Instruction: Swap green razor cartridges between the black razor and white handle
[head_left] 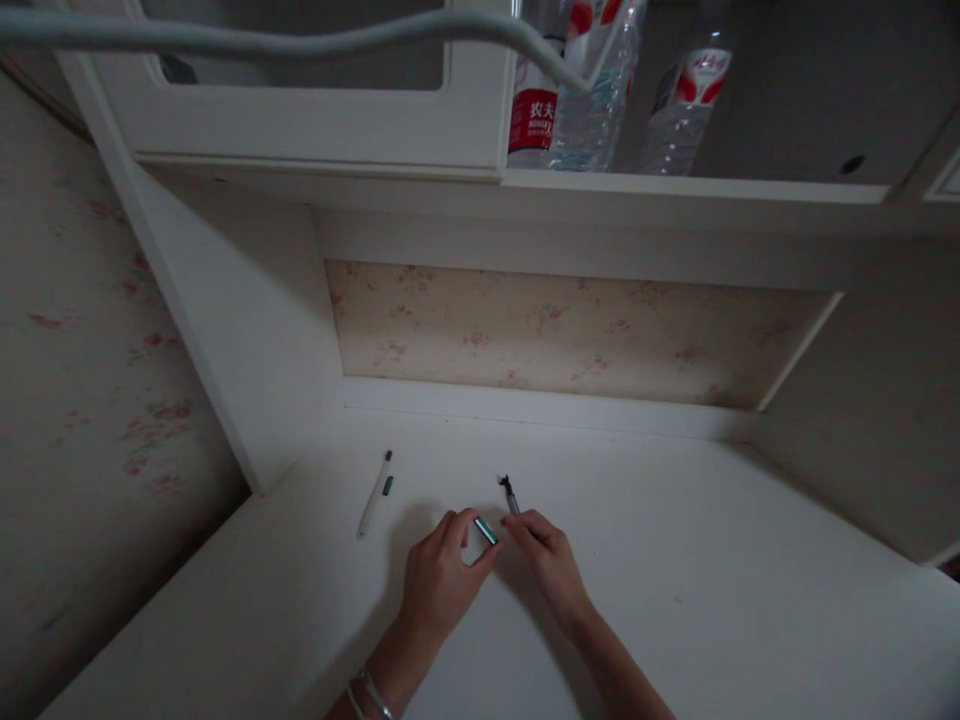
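Observation:
Between the thumb and fingers of my left hand is a small green razor cartridge with a pale strip along it, held by its two ends. Beside it, my right hand pinches the slim silver handle of a razor, whose black forked head points away from me. The cartridge and the razor are apart. To the left on the white desk lies a slim white toothbrush with a dark head. Close against it is another small dark green cartridge.
A white upright panel borders the desk on the left, beside flowered wallpaper. Overhead, a shelf holds several water bottles. A thick pale cable hangs across the top of the view.

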